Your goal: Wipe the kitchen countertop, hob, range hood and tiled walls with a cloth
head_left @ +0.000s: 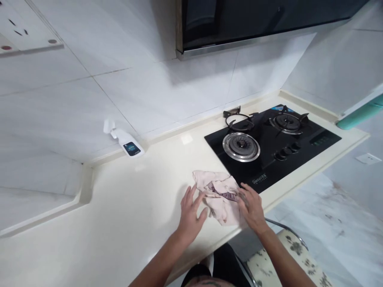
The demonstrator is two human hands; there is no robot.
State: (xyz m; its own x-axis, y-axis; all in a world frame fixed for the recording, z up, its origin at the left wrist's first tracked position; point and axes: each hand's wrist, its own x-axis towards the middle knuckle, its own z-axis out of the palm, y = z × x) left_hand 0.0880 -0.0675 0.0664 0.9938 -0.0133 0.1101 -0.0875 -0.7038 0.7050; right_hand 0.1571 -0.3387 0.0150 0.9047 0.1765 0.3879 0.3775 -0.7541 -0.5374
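Note:
A crumpled pale pink cloth (218,181) with a dark printed patch lies on the cream countertop (143,207), its upper right edge against the corner of the black gas stove. At the cloth's left side is my left hand (191,215), open, with fingers spread and their tips by the fabric. My right hand (251,205) is open over the right edge of the cloth, fingers apart and touching it. Whether the hidden fingertips press into the fabric I cannot tell.
The gas stove (266,159) has two burners; the left one's pan support (239,121) sits shifted behind it. A white spray bottle (124,139) stands by the wall. A dark range hood (254,20) hangs above. A floral-patterned chair (287,255) is below the counter's front edge.

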